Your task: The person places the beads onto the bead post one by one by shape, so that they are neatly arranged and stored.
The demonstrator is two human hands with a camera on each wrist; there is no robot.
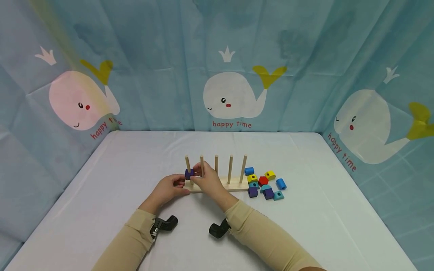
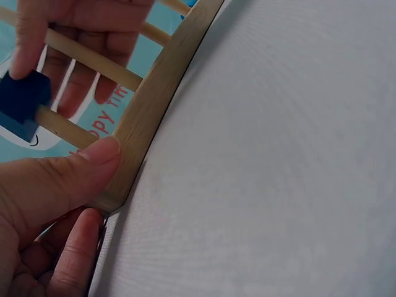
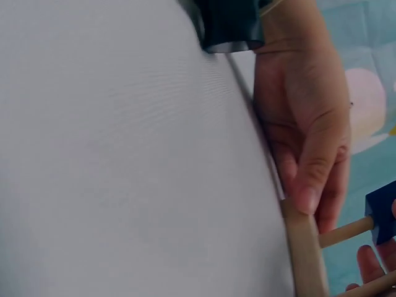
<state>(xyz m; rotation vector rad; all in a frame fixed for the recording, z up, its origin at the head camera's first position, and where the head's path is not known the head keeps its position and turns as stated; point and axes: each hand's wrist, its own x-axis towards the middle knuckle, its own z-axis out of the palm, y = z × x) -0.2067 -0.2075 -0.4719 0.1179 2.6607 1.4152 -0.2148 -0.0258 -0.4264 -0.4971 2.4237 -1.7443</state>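
Note:
A wooden base with several upright pegs (image 1: 218,184) stands mid-table. My left hand (image 1: 168,187) grips its left end, the thumb on the front edge in the left wrist view and the fingers curled behind. On the leftmost peg (image 1: 187,162) sits a dark blue-purple block (image 1: 189,174), partway up and above the base. My right hand (image 1: 210,184) pinches this block between thumb and fingers, reaching across the second peg. In the left wrist view the block (image 2: 25,102) has the peg running out of its lower side. Only fingertips of the right hand (image 3: 374,266) show in the right wrist view.
Right of the base lie loose blocks: purple cubes (image 1: 268,194), a red hexagon (image 1: 263,181), yellow blocks (image 1: 270,174), blue cylinders (image 1: 281,184) and teal half-rounds (image 1: 278,195). A white cloth covers the table (image 1: 135,158). Whale-print curtains (image 1: 162,94) stand behind and at both sides.

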